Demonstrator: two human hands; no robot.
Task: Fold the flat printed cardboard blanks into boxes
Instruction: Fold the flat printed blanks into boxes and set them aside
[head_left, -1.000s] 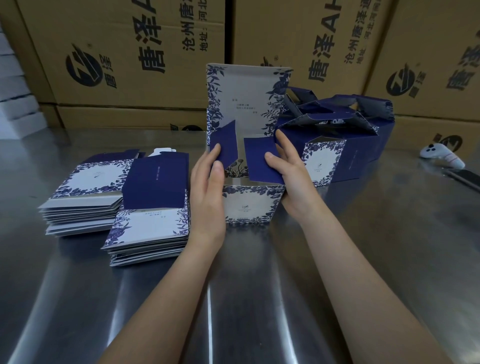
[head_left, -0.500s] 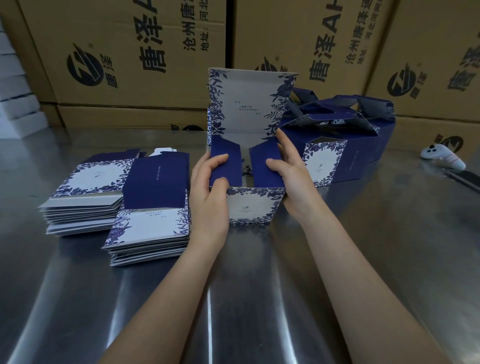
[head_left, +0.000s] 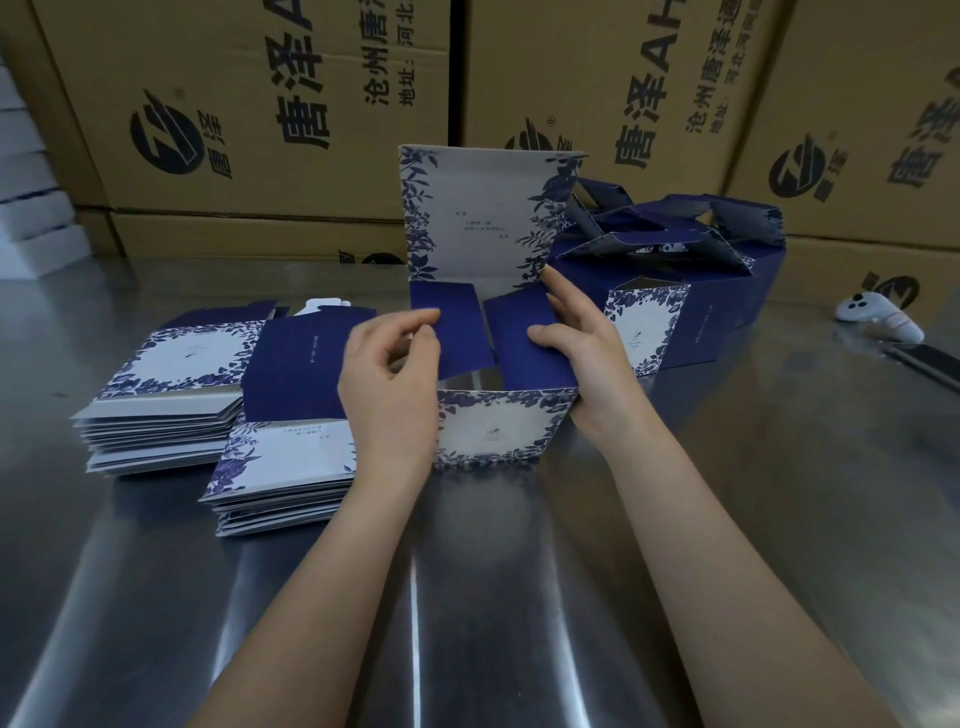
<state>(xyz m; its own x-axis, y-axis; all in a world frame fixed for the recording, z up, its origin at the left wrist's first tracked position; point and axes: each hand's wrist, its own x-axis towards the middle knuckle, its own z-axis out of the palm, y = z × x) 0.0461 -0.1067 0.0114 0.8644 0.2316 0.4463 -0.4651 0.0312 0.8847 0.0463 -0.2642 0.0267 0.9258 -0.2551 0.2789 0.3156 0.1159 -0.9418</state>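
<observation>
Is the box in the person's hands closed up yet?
No, open. The box has its tall flowered lid flap standing upright, and a gap shows between the two blue side flaps.

Near steel table (head_left: 519, 597) open
I see blank stacks (head_left: 285, 457) crowding left, folded boxes (head_left: 717, 312) blocking right, cartons (head_left: 260, 104) walling the back

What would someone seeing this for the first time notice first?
The half-folded box in the centre, its floral back panel upright, with the left hand and right hand at its dark blue flaps. Next, flat blanks stacked to its left and finished boxes behind its right.
</observation>
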